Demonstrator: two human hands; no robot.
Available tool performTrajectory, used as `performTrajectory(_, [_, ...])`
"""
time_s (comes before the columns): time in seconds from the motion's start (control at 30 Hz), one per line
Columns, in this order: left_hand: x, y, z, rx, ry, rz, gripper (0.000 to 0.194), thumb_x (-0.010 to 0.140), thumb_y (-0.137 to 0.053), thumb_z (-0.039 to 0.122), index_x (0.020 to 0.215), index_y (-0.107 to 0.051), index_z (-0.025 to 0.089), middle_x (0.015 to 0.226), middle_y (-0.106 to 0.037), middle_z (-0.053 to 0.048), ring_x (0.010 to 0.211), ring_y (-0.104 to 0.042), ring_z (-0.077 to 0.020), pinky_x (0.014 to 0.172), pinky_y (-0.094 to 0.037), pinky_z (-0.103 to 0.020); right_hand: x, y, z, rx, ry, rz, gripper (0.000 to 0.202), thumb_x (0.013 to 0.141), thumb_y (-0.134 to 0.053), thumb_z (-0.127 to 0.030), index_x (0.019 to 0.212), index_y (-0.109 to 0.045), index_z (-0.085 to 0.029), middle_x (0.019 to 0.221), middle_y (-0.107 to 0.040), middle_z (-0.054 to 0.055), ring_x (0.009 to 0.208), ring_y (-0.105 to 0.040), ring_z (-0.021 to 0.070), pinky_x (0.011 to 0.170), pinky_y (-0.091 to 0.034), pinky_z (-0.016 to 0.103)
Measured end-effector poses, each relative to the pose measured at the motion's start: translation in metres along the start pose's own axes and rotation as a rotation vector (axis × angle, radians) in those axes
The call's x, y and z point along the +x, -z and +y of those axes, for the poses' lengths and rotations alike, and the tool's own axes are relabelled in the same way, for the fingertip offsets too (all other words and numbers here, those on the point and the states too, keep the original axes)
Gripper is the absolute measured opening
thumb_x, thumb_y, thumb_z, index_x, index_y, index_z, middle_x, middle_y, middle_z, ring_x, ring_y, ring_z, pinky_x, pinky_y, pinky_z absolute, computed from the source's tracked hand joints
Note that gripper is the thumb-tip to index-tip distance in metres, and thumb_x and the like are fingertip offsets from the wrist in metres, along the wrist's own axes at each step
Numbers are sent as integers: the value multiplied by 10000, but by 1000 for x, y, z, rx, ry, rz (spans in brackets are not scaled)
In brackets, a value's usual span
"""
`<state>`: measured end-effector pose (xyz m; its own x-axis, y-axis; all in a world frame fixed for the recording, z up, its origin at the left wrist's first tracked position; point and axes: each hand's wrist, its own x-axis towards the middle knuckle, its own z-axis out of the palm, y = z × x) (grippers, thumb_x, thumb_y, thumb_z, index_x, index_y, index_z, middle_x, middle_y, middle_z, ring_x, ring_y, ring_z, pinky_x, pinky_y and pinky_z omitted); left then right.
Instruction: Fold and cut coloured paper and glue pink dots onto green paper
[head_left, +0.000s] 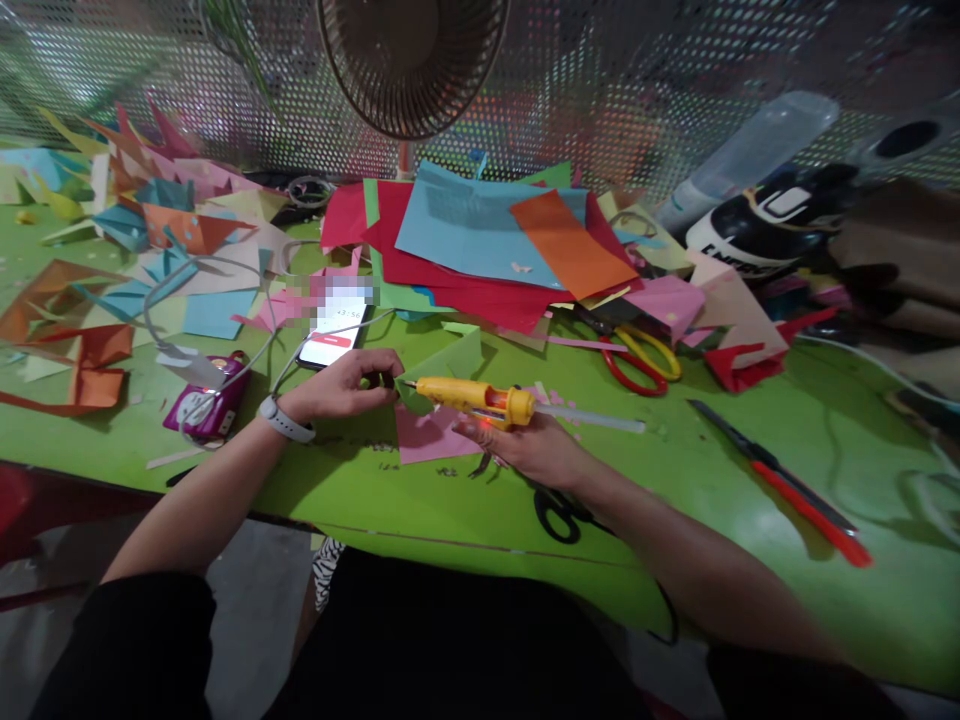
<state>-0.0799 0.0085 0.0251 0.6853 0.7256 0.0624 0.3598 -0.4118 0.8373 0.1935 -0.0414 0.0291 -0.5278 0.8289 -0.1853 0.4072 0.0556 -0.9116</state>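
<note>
My right hand (536,448) is wrapped round the handle of a yellow glue gun (469,397). A clear glue stick (596,416) sticks out of its back end. The gun's nozzle points left and meets the edge of a folded light green paper piece (448,358). Pinched in the fingers of my left hand (351,385) is the left end of that paper. Beneath the gun a pink paper sheet (427,440) lies flat on the table. Black-handled scissors (557,514) rest by my right wrist, partly hidden by my forearm.
A lit phone (334,325) and a purple power bank (208,400) with cables lie left. Stacked coloured paper (480,225) sits at the back under a fan (416,60). Red-and-yellow scissors (637,365), a red cutter knife (795,490) and a dark bottle (757,230) are right.
</note>
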Motion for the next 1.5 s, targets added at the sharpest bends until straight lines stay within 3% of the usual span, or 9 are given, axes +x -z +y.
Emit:
performTrajectory(0.17, [0,0,1,-8,1,-2,133,834,-563,284,866,-616,166,853,-601,-31,774,-567,-161,728,-463,-313,0,-1,-2,1,-25,-5,429,884,-618,-595,1059,-770,-234,747,-690,38,626,-621,174,535,-543,295])
performTrajectory(0.4, [0,0,1,-20,-2,6,128,838,-575,289,864,-620,172,857,-605,-32,778,-571,-157,729,-469,-308,0,-1,-4,-18,20,44,435,862,-626,-618,984,-775,-228,702,-661,29,618,-613,175,553,-539,300])
performTrajectory(0.9, [1,-1,0,-50,33,5,137,829,-588,295,863,-619,166,843,-602,-31,764,-573,-156,701,-467,-295,0,0,-3,-64,-12,1,461,898,-570,-629,1032,-753,-228,725,-683,26,569,-588,155,487,-480,277])
performTrajectory(1.0, [0,0,0,-54,38,22,129,826,-594,294,845,-615,168,838,-591,-27,748,-560,-148,691,-463,-292,-4,3,-7,-151,6,26,389,903,-591,-591,938,-731,-230,712,-664,16,555,-572,149,494,-463,279])
performTrajectory(1.1, [0,3,1,-65,28,18,135,839,-591,299,843,-614,166,844,-594,-31,755,-559,-148,700,-465,-291,-14,16,-12,-274,98,129,356,897,-628,-563,791,-629,-223,646,-588,-10,542,-530,142,508,-423,281])
performTrajectory(1.23, [-1,7,-1,-43,25,24,187,845,-624,354,866,-611,169,893,-608,-44,773,-565,-156,697,-480,-285,-36,49,0,-500,245,226,306,887,-652,-522,872,-587,-224,773,-618,18,635,-555,164,576,-432,297])
performTrajectory(1.37, [2,9,-6,0,55,53,225,822,-673,377,908,-604,181,937,-607,-50,771,-576,-157,671,-492,-273,-69,91,44,-761,101,368,172,874,-628,-388,950,-611,-235,976,-671,86,826,-635,242,728,-497,369])
performTrajectory(1.5, [4,11,-6,63,102,84,199,816,-673,353,916,-599,199,977,-624,-55,799,-584,-166,706,-494,-283,-107,129,89,-865,-70,476,170,796,-598,-286,956,-629,-239,1009,-671,97,902,-650,281,776,-525,407])
